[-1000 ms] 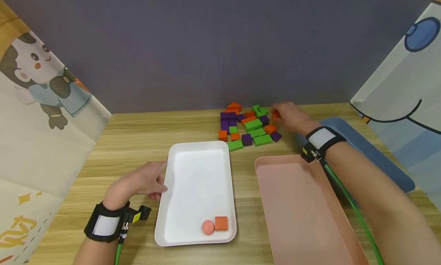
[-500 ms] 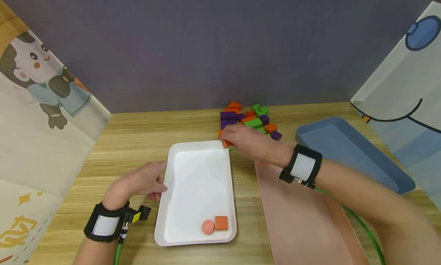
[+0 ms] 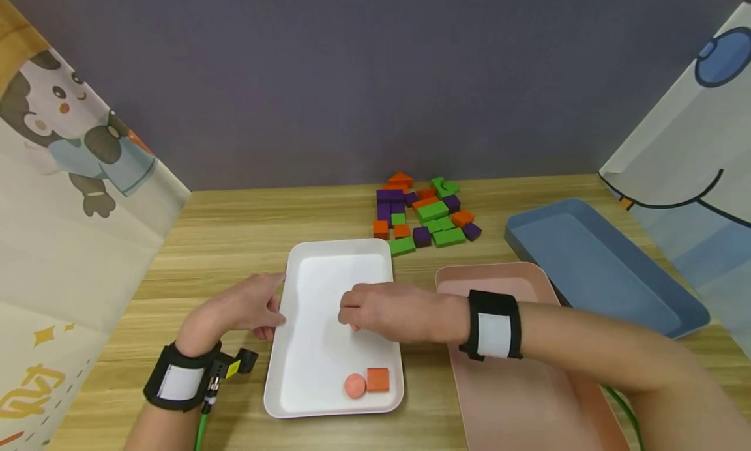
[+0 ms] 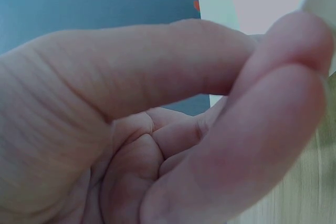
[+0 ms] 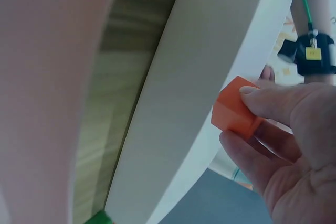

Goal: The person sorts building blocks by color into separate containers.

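The white tray (image 3: 313, 366) lies on the wooden table, with a round coral piece (image 3: 354, 386) and a square orange block (image 3: 378, 379) near its lower right corner. At the tray's left rim, my left hand (image 3: 252, 306) holds the edge with thumb and index finger; the left wrist view shows the fingertips at the white rim. Over the tray's middle is my right hand (image 3: 399, 311). It pinches an orange block (image 5: 233, 108) between thumb and fingers, seen best in the right wrist view and mostly hidden by the hand from above.
A pink tray (image 3: 510, 399) stands to the right under my right forearm, partly overlapped by it. Beyond it is a blue tray (image 3: 598, 262). Behind the white tray lie several green, purple and orange blocks (image 3: 432, 211), near a dark back wall (image 3: 375, 86).
My right hand has come from the far right side of the block pile, leftward and then toward me, over the white tray with the orange block. My left hand has stayed at the rim.
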`<act>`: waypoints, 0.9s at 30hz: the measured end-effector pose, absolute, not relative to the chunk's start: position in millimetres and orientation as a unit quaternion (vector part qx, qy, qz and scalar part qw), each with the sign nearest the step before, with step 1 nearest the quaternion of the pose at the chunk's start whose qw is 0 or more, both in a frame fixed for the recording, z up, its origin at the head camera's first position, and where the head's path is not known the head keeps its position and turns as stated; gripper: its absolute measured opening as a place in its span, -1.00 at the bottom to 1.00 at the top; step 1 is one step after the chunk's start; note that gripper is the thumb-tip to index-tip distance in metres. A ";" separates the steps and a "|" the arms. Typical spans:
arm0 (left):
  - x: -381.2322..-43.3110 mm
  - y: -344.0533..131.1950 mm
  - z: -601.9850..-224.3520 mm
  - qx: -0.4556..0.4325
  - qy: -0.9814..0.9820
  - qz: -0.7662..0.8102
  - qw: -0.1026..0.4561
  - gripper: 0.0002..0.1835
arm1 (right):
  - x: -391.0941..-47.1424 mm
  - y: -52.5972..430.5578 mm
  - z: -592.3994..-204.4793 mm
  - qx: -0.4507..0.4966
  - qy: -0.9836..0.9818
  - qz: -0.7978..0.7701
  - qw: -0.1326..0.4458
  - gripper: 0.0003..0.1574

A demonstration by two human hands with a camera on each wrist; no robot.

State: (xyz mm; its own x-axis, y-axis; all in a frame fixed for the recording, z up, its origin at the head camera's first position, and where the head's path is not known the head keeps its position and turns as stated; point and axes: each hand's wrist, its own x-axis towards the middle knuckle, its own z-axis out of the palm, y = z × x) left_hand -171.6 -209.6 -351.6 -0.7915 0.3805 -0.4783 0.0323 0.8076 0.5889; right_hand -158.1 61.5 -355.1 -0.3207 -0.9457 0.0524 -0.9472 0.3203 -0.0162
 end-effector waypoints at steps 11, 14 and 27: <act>-170.9 -208.2 -349.6 0.110 0.901 0.288 0.305 -0.48 | -144.4 59.6 -363.4 0.626 -0.779 -0.003 -0.024 -0.87; -170.1 -208.3 -348.6 0.114 0.900 0.287 0.306 -0.47 | -141.0 60.0 -364.5 0.630 -0.776 -0.011 -0.028 -0.91; -170.0 -208.6 -348.4 0.119 0.898 0.293 0.306 -0.46 | -133.4 65.6 -370.1 0.632 -0.774 -0.007 -0.028 -0.83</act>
State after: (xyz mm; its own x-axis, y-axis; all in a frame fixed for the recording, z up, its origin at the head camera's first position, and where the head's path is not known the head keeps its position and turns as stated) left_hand -170.0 -208.6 -348.4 -0.7847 0.3930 -0.4795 0.0347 0.8000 0.5989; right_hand -133.4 65.6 -370.1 -0.1986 -0.9787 -0.0529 -0.9795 0.2001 -0.0250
